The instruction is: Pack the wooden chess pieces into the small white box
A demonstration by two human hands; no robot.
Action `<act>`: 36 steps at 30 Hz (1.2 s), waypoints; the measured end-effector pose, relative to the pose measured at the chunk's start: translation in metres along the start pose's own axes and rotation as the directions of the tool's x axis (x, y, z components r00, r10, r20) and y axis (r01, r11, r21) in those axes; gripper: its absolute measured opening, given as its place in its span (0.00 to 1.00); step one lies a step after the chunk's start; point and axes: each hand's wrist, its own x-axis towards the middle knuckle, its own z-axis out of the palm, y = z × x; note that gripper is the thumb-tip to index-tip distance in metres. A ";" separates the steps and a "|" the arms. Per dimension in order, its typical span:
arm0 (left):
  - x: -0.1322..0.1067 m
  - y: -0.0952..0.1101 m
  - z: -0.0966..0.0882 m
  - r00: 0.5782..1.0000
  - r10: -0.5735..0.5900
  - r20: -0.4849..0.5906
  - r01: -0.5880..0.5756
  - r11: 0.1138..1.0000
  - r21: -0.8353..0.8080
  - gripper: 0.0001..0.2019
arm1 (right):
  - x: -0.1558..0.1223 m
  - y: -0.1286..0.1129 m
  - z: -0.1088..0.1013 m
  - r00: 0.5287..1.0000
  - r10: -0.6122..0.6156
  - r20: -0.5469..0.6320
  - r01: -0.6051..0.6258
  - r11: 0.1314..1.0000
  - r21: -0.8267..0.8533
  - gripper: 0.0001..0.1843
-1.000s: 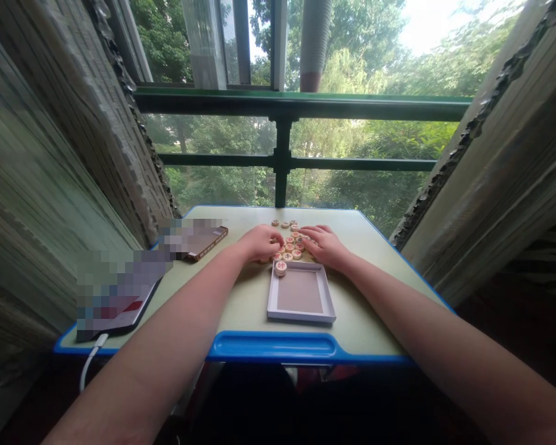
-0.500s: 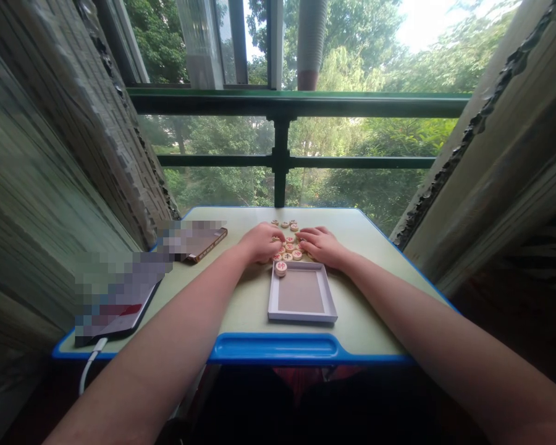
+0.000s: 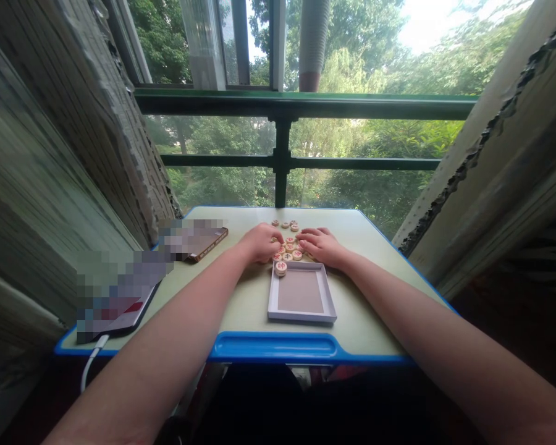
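Observation:
Several round wooden Chinese chess pieces (image 3: 287,256) with red or dark characters lie bunched in the middle of the table. My left hand (image 3: 259,243) is at the left side of the bunch, its fingers curled in towards the thumb around a piece there, which they partly hide. On the other side my right hand (image 3: 323,248) is open, fingers stretched out and resting at the bunch's right edge. A shallow white box tray (image 3: 330,290) lies nearer to me. In its far left corner sits a red-lettered piece (image 3: 281,267), seemingly stacked on another.
Loose pieces (image 3: 285,224) lie beyond the bunch. To the left are a brown-edged box lid (image 3: 208,244) and a partly blurred tablet (image 3: 125,309) with a white cable (image 3: 92,361). The table has a blue rim with a groove (image 3: 275,346); a green railing (image 3: 282,105) stands behind it.
The view has shifted very slightly. Both hands stay almost in place beside the pieces, and the tray and its piece look the same.

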 end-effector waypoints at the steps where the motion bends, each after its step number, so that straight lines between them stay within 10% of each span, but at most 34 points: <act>1: 0.000 0.000 0.000 1.000 0.000 0.001 0.000 1.000 -0.001 0.15 | 0.000 -0.001 -0.001 1.000 0.000 -0.006 0.000 1.000 0.005 0.24; 36: 0.000 0.002 -0.002 0.999 0.009 0.039 -0.010 1.000 0.023 0.15 | -0.001 -0.003 -0.005 1.000 -0.029 0.006 0.028 0.992 0.122 0.24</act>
